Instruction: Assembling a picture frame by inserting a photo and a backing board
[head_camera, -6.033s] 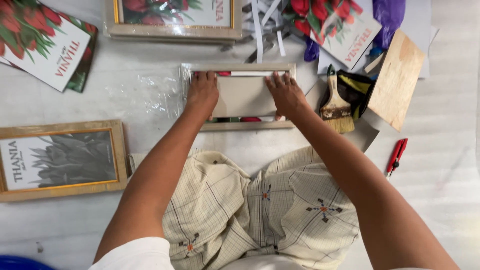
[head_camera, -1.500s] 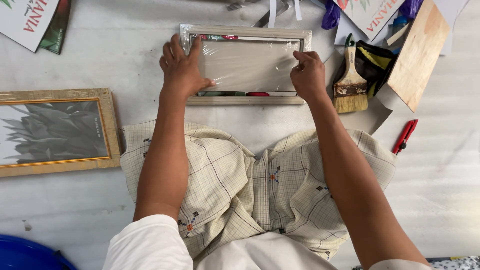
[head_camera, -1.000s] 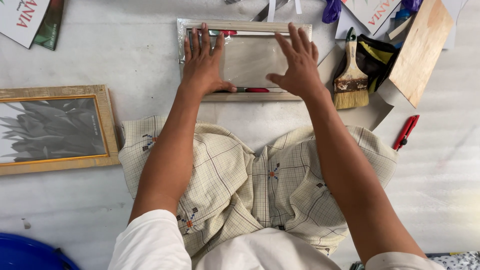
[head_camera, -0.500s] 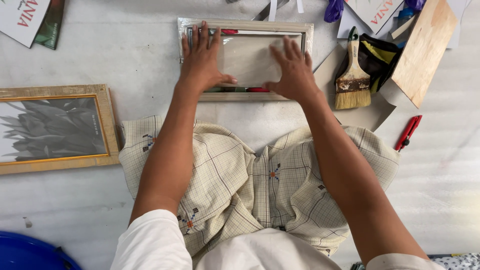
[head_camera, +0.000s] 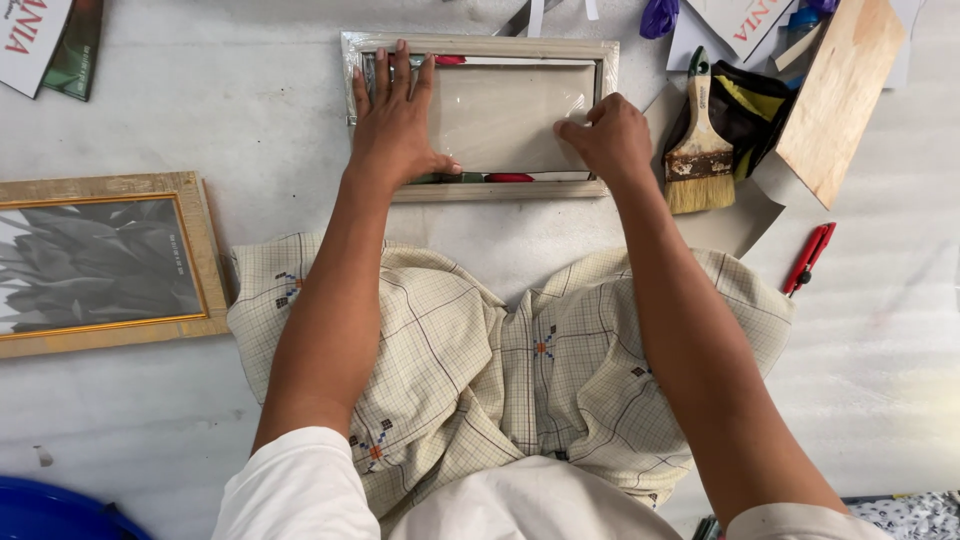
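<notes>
While your left hand (head_camera: 395, 125) lies flat with fingers spread on the left part of the wooden frame (head_camera: 480, 190), your right hand (head_camera: 610, 140) has its fingers curled, pressing the clear film (head_camera: 510, 105) by the right edge. That frame sits straight ahead on the floor, long axis left to right, both hands equally near; the brush (head_camera: 697, 150) lies just right.

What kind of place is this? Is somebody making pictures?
Probably a picture-framing workshop, with work done on the floor. The left hand and right hand press on a wooden frame wrapped in clear film. A finished framed picture, a paintbrush and a red cutter lie nearby.
</notes>
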